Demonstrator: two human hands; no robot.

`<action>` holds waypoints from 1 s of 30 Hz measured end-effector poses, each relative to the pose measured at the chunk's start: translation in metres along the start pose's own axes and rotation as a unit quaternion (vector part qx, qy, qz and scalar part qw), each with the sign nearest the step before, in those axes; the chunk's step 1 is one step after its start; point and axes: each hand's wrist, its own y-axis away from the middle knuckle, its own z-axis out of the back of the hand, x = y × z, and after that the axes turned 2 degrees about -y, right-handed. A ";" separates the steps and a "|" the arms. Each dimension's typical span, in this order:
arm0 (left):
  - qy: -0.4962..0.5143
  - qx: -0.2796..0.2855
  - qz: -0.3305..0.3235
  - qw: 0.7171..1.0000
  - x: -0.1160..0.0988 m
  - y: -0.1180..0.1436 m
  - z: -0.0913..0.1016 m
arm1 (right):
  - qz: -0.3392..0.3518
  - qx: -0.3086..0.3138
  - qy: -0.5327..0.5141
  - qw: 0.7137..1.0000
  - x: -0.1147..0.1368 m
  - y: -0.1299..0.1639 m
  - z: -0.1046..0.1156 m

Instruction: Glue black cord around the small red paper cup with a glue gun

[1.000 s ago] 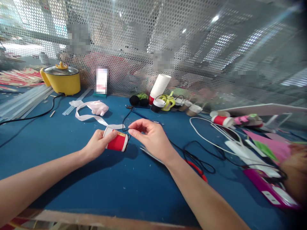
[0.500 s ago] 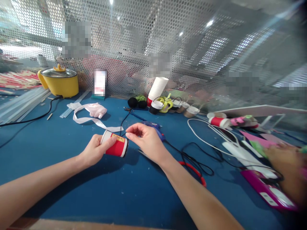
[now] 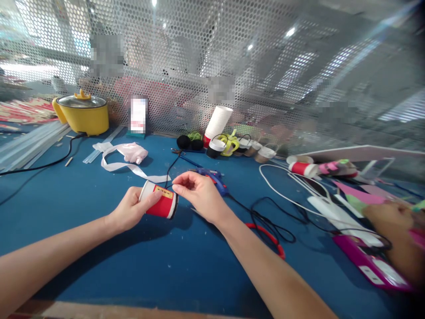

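On the L side of the counter (image 3: 133,272), from where I'm standing: long translucent sticks (image 3: 35,141), then a yellow electric pot (image 3: 94,117), lid on. Next, a white ribbon (image 3: 116,168), loosely curled. Then the L hand (image 3: 128,208): its grip is closed round the white end of a red paper cup (image 3: 160,207), thumb on top, cup tilted over the counter w/ its black-edged end facing R. Black cord (image 3: 170,166) runs btwn there & the black yarn ball (image 3: 183,141) at the back. R hand (image 3: 195,190): grip narrow, thumb & fingertips pinched, apparently on the cord; exact contact's hard to see. Step looks like laying cord at that edge. To do it well, IMO: steady cup, turn it in small bits, light even tension, sit cord flush, don't squash the thin card. Mind slack snagging on the blue glue gun (image 3: 219,182) just behind the R hand, or the red-handled scissors (image 3: 272,238) further R. Far R, well apart: purple power strip (image 3: 358,254) & a co-worker's arm (image 3: 387,219), blurred.
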 end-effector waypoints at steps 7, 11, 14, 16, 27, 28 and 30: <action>-0.009 -0.001 -0.019 1.000 0.004 0.000 0.002 | -0.036 0.005 -0.061 0.997 -0.003 -0.001 -0.001; -0.009 -0.007 -0.020 1.000 0.002 0.001 0.001 | -0.051 0.003 -0.078 0.996 -0.004 -0.001 -0.001; -0.008 -0.007 -0.024 1.000 0.003 0.001 0.002 | -0.053 0.001 -0.082 0.995 -0.004 -0.001 -0.001; -0.005 -0.006 -0.032 0.999 0.004 0.002 0.002 | -0.052 0.000 -0.081 0.995 -0.004 -0.001 -0.001; 0.232 -0.119 0.090 0.961 -0.003 -0.010 -0.002 | 0.002 -0.032 0.127 0.991 -0.011 -0.003 0.003; 0.241 -0.136 0.100 0.956 -0.004 -0.012 -0.002 | 0.007 -0.026 0.132 0.991 -0.009 -0.001 0.003; 0.249 -0.151 0.109 0.950 -0.006 -0.014 -0.001 | 0.009 0.011 0.111 0.994 -0.004 0.002 0.003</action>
